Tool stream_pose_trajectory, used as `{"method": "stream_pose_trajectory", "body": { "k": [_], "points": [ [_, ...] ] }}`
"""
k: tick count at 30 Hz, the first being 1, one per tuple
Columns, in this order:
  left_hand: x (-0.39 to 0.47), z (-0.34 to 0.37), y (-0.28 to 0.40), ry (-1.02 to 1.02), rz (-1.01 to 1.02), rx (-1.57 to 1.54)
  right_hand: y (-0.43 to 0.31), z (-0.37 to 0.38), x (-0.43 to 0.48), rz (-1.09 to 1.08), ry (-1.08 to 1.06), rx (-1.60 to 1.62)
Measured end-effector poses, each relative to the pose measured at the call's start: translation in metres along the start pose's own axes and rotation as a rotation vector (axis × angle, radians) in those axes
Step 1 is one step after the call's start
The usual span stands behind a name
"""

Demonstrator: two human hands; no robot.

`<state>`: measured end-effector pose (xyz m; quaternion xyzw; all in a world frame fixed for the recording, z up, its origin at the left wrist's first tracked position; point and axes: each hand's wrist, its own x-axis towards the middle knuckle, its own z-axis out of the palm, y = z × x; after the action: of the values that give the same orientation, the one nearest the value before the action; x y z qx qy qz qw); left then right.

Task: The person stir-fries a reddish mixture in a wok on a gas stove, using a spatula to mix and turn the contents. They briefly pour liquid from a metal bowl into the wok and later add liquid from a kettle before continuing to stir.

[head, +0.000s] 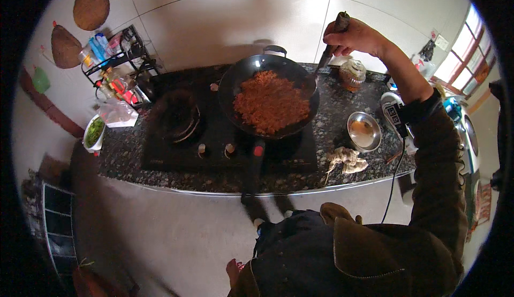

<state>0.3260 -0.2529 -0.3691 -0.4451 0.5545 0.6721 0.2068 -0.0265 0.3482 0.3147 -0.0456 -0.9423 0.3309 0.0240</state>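
Note:
A dark wok [229, 92] stands on the right burner of a black gas cooktop [160, 158], its handle towards me. Reddish-brown crumbly food [273, 102] covers much of its inside. My right hand [353, 36] is raised above the wok's right rim, closed around the dark handle of a cooking spatula [326, 58]. The spatula's lower end reaches the wok's right side; its blade is hard to make out. Low in the picture, beside my jacket, my left hand [233, 271] is partly visible; a small red-and-white patch shows at it, and I cannot tell whether it holds something.
Right of the wok are a glass jar [352, 74], a metal bowl [364, 131] with some liquid, a crumpled cloth [347, 160] and a power strip [395, 118] with its cord. On the left stand a condiment rack [116, 60] and a white dish of chopped greens [94, 133].

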Motion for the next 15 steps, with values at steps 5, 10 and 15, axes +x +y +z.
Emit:
{"method": "stream_pose_trajectory", "body": {
  "k": [5,10,15],
  "points": [
    [0.031,-0.006,0.074,-0.075,-0.215,0.014,0.019,-0.003,0.012,0.043,-0.129,0.009],
    [0.025,0.026,0.104,-0.039,-0.199,0.163,0.087,0.04,0.012,0.184,-0.041,0.414],
    [0.015,0.048,0.114,-0.055,-0.2,0.201,0.119,0.109,-0.007,0.168,0.128,0.733]
  ]
}}
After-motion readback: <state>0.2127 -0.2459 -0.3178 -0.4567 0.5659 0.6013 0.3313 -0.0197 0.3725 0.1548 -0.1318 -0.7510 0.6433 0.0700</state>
